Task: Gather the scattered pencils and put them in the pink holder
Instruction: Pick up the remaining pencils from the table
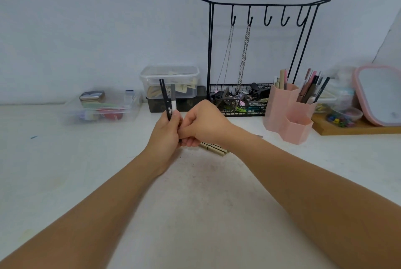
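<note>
My left hand (166, 133) grips two upright pencils above the white table: a black one (165, 97) and a grey-and-white one (173, 100). My right hand (206, 122) is curled against the left hand at the pencils' lower ends; what its fingers hold is hidden. Beige pencils (213, 148) lie flat on the table just behind my right wrist. The pink holder (286, 114) stands to the right, with several pens and pencils (312, 89) upright in its back compartments.
A black wire rack (260, 51) with hooks, chains and a clip-filled basket stands behind. Clear plastic boxes (102, 105) and stacked containers (171, 86) sit at the back left. A pink mirror (379, 95) and a wooden tray (358, 128) are at the right.
</note>
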`<state>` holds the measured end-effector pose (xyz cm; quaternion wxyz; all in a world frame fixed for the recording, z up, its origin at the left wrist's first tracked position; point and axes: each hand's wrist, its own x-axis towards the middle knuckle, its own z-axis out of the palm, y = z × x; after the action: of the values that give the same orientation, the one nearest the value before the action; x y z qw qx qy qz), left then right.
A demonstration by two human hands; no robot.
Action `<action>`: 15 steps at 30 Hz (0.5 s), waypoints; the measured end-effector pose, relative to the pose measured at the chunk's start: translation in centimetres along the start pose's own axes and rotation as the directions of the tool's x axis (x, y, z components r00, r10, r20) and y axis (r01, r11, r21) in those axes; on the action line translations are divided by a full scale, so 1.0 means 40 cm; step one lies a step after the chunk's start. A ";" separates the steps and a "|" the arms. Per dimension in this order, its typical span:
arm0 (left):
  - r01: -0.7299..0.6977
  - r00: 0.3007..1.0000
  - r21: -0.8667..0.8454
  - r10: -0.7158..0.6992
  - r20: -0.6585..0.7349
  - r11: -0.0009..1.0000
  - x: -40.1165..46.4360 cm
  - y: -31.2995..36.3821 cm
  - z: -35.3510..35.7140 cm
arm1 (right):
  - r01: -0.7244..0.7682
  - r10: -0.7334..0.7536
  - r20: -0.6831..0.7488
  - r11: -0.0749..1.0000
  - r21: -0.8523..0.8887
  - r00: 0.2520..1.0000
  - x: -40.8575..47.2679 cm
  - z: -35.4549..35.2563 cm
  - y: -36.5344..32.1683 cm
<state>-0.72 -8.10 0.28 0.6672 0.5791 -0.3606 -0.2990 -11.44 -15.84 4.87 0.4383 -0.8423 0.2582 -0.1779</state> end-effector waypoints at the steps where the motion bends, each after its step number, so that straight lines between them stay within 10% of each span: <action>1: -0.013 1.000 -0.002 0.013 0.002 1.000 -0.001 -0.001 0.001 | 0.008 -0.008 -0.001 0.999 -0.050 1.000 -0.001 0.002 -0.003; 7: -0.019 0.995 -0.024 0.016 -0.100 1.000 -0.007 0.028 0.003 | 0.114 -0.100 0.062 0.948 -0.296 0.993 -0.012 -0.110 -0.052; 15: 0.140 0.989 -0.032 -0.141 -0.042 0.990 -0.010 0.029 0.002 | -0.171 0.277 0.033 0.680 -0.713 0.960 0.007 -0.264 0.086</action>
<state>-1.04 -7.64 1.37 0.6607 0.5999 -0.2997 -0.3374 -17.71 -24.49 7.88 0.1195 -0.9174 0.3767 0.0479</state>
